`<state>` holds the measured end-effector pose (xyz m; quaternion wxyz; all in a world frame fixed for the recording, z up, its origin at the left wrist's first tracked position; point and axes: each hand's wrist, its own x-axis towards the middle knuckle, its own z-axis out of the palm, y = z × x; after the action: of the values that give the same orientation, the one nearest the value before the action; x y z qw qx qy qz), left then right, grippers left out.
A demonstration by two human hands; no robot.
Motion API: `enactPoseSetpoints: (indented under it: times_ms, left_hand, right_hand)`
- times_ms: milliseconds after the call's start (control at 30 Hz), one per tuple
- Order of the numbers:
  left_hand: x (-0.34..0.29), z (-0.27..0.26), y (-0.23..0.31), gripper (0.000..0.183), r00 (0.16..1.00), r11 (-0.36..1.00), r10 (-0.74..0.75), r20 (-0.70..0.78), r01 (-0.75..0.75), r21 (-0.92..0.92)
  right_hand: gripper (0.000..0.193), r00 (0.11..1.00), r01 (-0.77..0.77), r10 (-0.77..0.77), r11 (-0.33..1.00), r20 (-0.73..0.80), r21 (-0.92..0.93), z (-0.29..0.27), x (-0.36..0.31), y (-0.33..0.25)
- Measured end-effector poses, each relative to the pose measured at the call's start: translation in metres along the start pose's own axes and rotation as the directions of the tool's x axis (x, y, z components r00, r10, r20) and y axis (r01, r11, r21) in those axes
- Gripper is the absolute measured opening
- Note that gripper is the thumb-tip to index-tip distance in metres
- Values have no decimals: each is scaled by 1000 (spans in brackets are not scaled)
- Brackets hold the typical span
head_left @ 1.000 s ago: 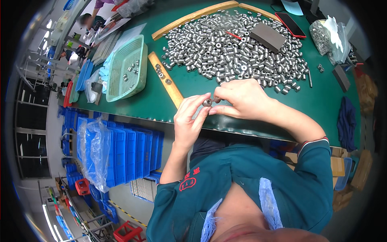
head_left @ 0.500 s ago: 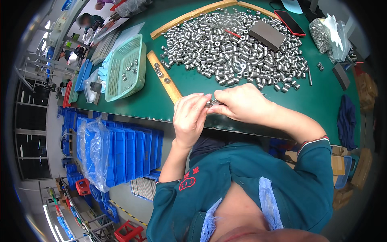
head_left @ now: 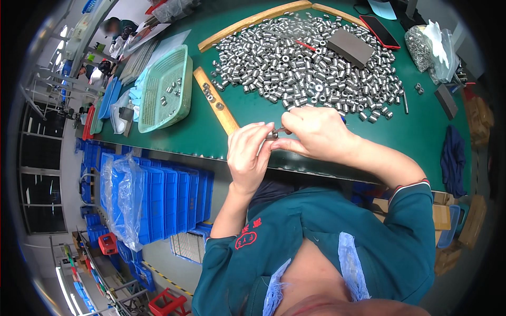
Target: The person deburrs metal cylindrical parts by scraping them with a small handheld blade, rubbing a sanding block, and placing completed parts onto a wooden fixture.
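In front of my body, at the near edge of the green table, my left hand (head_left: 246,152) pinches a small shiny metal sleeve (head_left: 272,135) between thumb and fingertips. My right hand (head_left: 319,132) is closed on a slim metal tool (head_left: 283,130), whose tip meets the end of the sleeve. A bit of blue shows behind the right knuckles; whether it belongs to the tool I cannot tell. Beyond the hands lies a big heap of similar metal sleeves (head_left: 295,68). Several sleeves rest on a wooden strip (head_left: 224,116) left of my hands.
A pale green plastic basket (head_left: 184,100) with several sleeves stands at the left. A grey block (head_left: 350,47) sits on the heap, beside a red-edged phone (head_left: 380,31). Wooden bars (head_left: 253,22) border the heap. Bagged parts (head_left: 419,47) lie far right; blue crates (head_left: 158,200) stand below left.
My right hand has turned slightly, and the blue bit now shows behind it. The sleeve's end is more exposed at the left fingertips. My left hand has hardly moved.
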<state>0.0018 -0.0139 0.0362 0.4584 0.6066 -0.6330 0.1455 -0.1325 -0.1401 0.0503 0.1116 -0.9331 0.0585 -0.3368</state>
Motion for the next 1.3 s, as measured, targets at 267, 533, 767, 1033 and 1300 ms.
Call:
enactPoseSetpoints:
  times_ms: [267, 533, 767, 1033, 1300]
  left_hand:
    - [-5, 3, -3, 30, 999, 997, 38, -1, -38, 70]
    - [-6, 13, 1, 24, 979, 951, -198, -51, 179, -252]
    - [0, -2, -1, 28, 948, 911, -218, 230, 282, -299]
    - [-1, -4, -8, 23, 977, 953, -159, 140, 189, -237]
    - [-11, -2, -6, 25, 894, 793, -419, 161, 446, -415]
  right_hand:
    - [41, 755, -523, 220, 770, 618, 366, -11, 8, 1]
    - [48, 834, -550, 251, 458, 491, 699, 9, 3, 12]
    - [33, 700, -713, 241, 284, 672, 641, -1, 9, 20]
    - [24, 806, -588, 209, 382, 554, 713, -11, 9, 17]
    - [34, 952, -180, 126, 967, 278, 179, -17, 8, 7]
